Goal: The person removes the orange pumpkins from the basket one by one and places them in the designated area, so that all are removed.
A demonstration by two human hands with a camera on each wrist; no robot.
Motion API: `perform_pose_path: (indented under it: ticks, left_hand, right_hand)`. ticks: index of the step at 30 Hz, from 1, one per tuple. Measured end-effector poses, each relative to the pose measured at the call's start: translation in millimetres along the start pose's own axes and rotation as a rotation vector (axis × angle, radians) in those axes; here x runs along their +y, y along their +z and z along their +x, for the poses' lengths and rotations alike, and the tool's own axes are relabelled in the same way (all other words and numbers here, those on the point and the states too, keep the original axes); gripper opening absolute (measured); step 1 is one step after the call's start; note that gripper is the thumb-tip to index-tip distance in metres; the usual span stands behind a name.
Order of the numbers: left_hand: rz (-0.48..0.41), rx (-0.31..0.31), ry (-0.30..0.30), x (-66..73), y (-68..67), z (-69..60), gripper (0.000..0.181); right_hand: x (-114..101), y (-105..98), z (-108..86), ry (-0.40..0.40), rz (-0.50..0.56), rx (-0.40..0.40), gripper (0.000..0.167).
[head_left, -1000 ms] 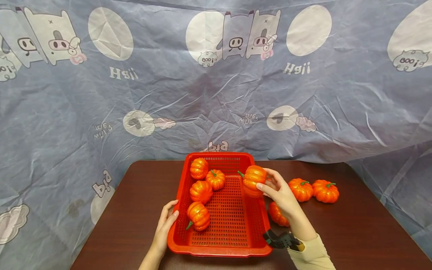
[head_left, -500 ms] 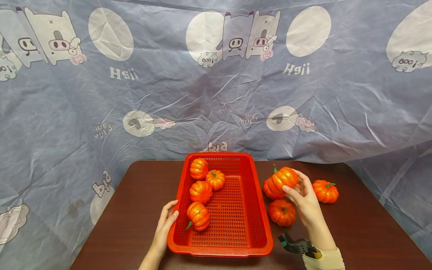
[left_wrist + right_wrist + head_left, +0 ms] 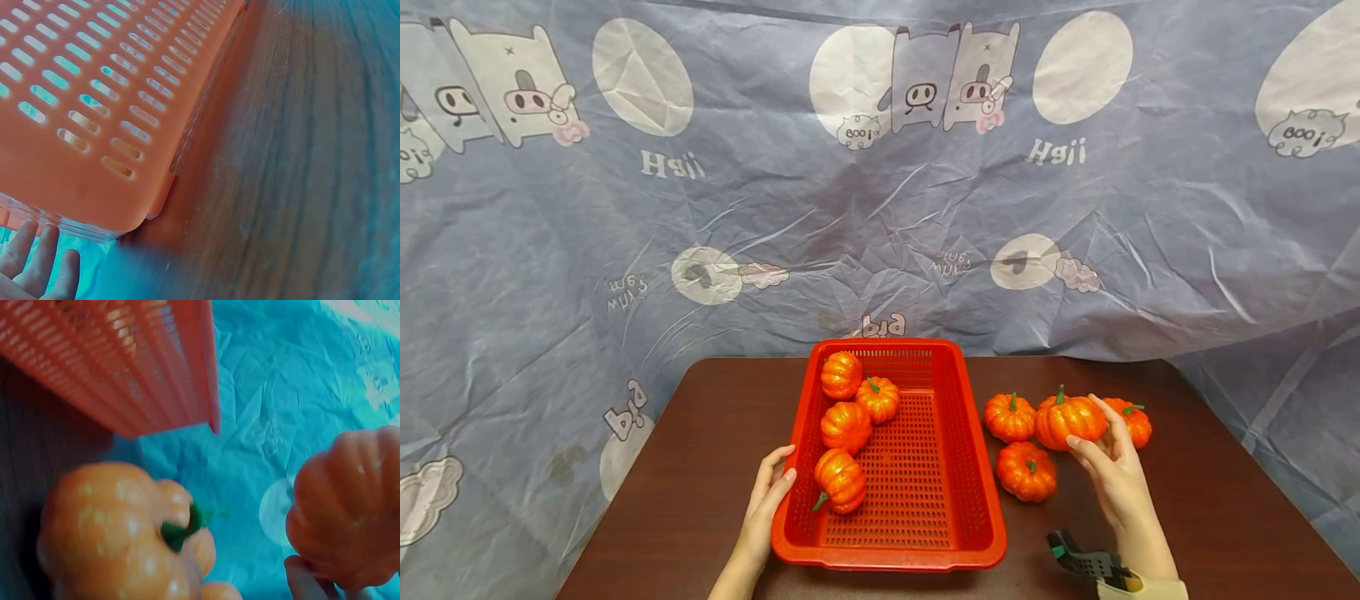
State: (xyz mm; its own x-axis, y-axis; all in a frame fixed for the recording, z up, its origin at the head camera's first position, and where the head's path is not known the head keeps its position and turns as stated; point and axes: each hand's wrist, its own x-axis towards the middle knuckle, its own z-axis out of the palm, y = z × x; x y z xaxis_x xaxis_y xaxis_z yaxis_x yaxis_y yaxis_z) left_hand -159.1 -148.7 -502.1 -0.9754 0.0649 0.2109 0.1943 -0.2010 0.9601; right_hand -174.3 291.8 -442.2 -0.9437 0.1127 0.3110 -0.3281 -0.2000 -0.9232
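Observation:
My left hand (image 3: pixel 762 510) rests at the left rim of the red basket (image 3: pixel 887 558), thumb over the edge; in the left wrist view its fingertips (image 3: pixel 49 234) touch the basket's side (image 3: pixel 75 187). My right hand (image 3: pixel 1122 479) holds an orange pumpkin (image 3: pixel 1078 422) between thumb and fingers, above the table to the basket's right. The right wrist view shows the held pumpkin (image 3: pixel 350 506) at the right, with fingers (image 3: pixel 303 580) below it. Several pumpkins (image 3: pixel 846 427) lie along the basket's left side.
Right of the basket, pumpkins stand on the brown table (image 3: pixel 1210 517): one at the back (image 3: pixel 1009 417), one nearer (image 3: pixel 1026 472), one at the right (image 3: pixel 1137 423), another partly behind the held one. A patterned cloth (image 3: pixel 880 208) hangs behind the table.
My right hand has carried its pumpkin rightward from above the basket's right rim to over the pumpkins on the table. The left hand and the basket have stayed put.

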Motion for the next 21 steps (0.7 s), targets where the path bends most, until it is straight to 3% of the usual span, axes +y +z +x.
perform_pose_path:
  ticks: [13,17,21]
  left_hand:
    - [0.007,-0.004,-0.005,0.4,-0.8,0.0,0.037]
    - [0.009,-0.013,-0.005,0.3,-1.1,0.0,0.038]
    - [0.003,-0.020,0.006,0.0,-0.7,0.2,0.038]
  right_hand:
    - [24,-45,-9.7,-0.026,-0.075,-0.001,0.054]
    - [44,-67,-9.9,-0.052,-0.053,-0.051,0.053]
    - [65,-87,-7.9,-0.015,-0.106,-0.044,0.058]
